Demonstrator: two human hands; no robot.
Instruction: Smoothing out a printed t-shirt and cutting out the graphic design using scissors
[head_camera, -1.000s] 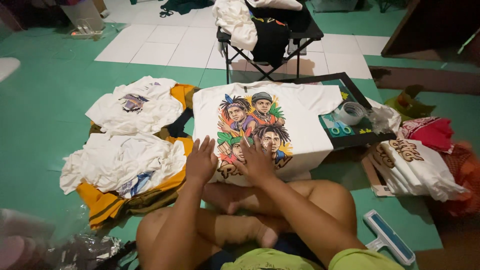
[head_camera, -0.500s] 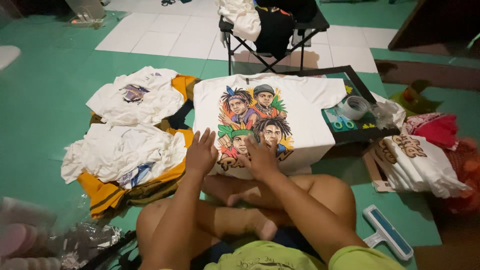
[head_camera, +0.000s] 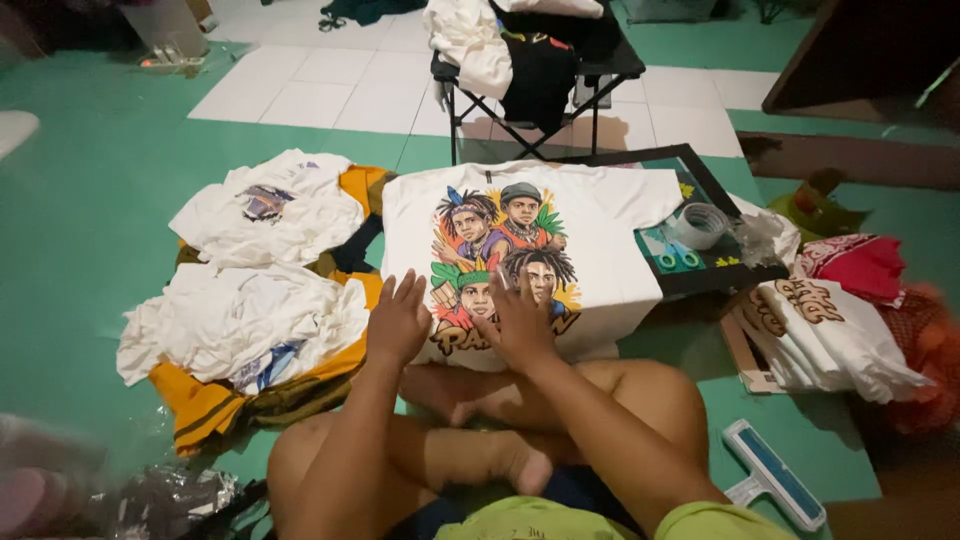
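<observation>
Printed tee (head_camera: 600, 250) flat on green floor (head_camera: 80, 200), both hands (head_camera: 398, 322) (head_camera: 522, 325) on hem.

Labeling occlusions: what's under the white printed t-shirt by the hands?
A black-framed board pokes out right of the white printed t-shirt; both hands press its lower edge. Anything beneath is covered.

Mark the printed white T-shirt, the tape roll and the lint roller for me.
printed white T-shirt (head_camera: 600, 265): head view, plain white cloth right of the colourful print.
tape roll (head_camera: 699, 226): head view, its pale outer wall, on the dark board.
lint roller (head_camera: 775, 483): head view, middle of its blue and white head.
</observation>
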